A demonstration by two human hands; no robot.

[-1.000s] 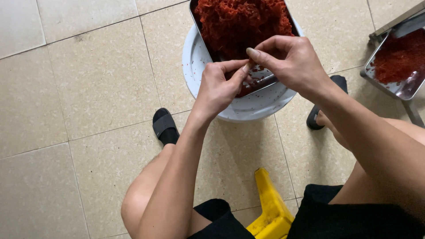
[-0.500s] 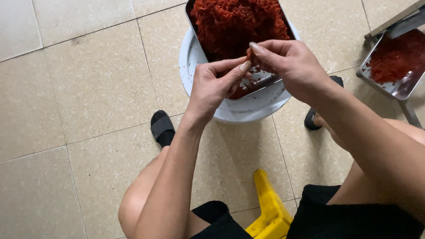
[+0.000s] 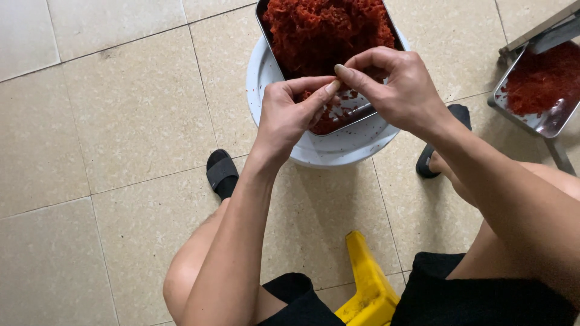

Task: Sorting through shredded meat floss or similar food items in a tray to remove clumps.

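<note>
Hands meeting over a metal tray [image 3: 367, 113] of red shreds [image 3: 326, 30].
Left hand [image 3: 289, 115] and right hand [image 3: 396, 87] pinch fingertips together, narrow; what they hold, I cannot tell. Tray sits on a white bucket [image 3: 338, 148].

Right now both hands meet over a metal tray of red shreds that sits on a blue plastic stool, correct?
Not quite: in the head view the metal tray of red shreds sits on a white round stool, not a blue one. The left hand and right hand do meet over it.
</note>
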